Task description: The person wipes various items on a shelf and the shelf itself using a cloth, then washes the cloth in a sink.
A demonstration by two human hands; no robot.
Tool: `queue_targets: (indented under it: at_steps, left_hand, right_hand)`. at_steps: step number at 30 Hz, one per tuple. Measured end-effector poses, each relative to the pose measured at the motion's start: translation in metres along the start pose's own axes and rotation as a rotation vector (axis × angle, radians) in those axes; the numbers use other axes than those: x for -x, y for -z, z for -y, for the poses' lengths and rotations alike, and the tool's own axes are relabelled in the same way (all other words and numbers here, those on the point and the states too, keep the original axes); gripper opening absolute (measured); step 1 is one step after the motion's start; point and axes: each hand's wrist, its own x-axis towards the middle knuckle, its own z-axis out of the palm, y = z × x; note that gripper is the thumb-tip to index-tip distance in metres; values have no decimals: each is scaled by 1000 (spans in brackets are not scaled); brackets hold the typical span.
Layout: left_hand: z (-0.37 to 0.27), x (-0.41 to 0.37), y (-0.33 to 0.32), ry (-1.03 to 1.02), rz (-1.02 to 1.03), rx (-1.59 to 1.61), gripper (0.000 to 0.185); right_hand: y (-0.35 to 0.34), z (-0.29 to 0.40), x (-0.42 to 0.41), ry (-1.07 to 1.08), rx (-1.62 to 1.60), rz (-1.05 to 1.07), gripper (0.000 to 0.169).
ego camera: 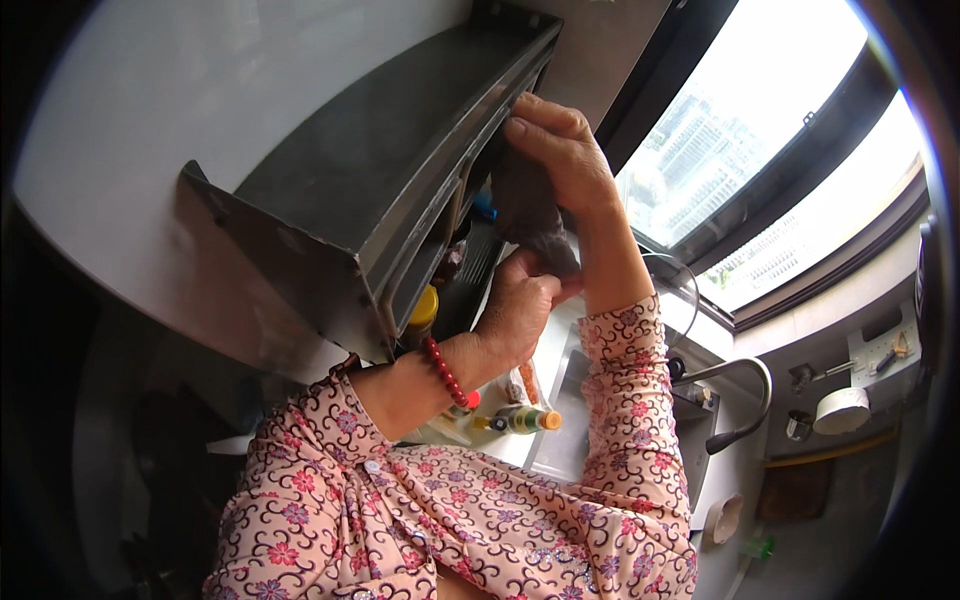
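Observation:
A limp dark grey cloth (525, 199) hangs in folds between my two hands, beside the front of a dark metal wall shelf (345, 142). My left hand (517, 304), with a red bead bracelet on the wrist, grips its lower end. Higher up, my right hand (559, 146) has thumb and fingers closed on the upper part of the cloth, against the shelf's front rail (469, 165). The right fingertips are partly hidden at the rail. Behind the rail, near my left wrist, stands a jar with a yellow lid (424, 306).
Below my arms are a bottle with an orange cap (529, 420), a red cap (472, 400) and a steel sink (566, 409). A curved faucet (750, 367) rises at the right. Beyond my right arm is a dark-framed window (697, 150). A white pot (841, 411) hangs on the wall.

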Motion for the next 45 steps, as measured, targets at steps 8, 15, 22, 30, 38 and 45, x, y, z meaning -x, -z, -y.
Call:
queue_targets:
  at_steps: [8, 15, 22, 30, 38, 45]
  left_hand:
    - [0, -4, 7, 6, -38, -3, 22]
    - [0, 4, 6, 44, -20, 3, 20]
    - [-7, 4, -7, -33, 41, 13, 17]
    - [-8, 1, 15, 31, -94, 33, 25]
    - [-10, 27, 16, 101, 0, -13, 28]
    - [-13, 15, 17, 16, -55, -51, 27]
  right_hand:
    - [8, -3, 6, -14, 285, 127, 29]
    - [16, 8, 42, -238, 95, -73, 31]
    - [7, 3, 18, 63, 6, -593, 22]
    - [-23, -41, 29, 281, 737, -500, 24]
    - [-23, -34, 53, -24, -250, -712, 20]
    - [-19, -43, 21, -66, 159, -607, 21]
